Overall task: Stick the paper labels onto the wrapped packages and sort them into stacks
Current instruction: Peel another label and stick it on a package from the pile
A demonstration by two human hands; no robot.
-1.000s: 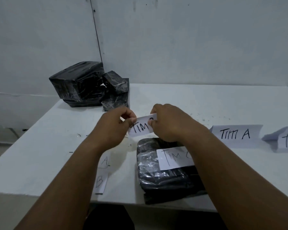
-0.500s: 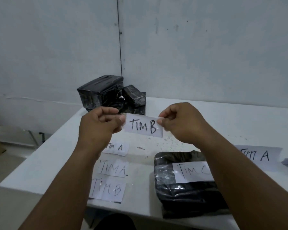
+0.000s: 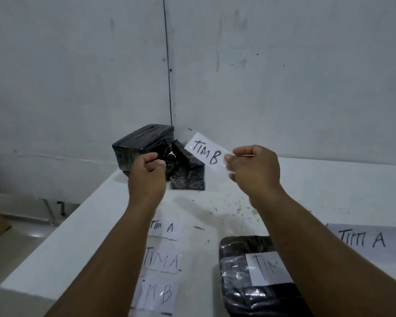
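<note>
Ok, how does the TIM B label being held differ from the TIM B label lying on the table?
The held TIM B label is up in the air, pinched at one end by the right hand and tilted; the table's TIM B label lies flat at the near edge, untouched. The held one reads crisply; the lying one looks fainter. Both are white paper with black handwriting.

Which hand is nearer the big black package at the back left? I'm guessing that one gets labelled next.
Left. The left hand reaches right up against the big black package, overlapping its front. The right hand is off to its right, pinching the TIM B label.
</note>
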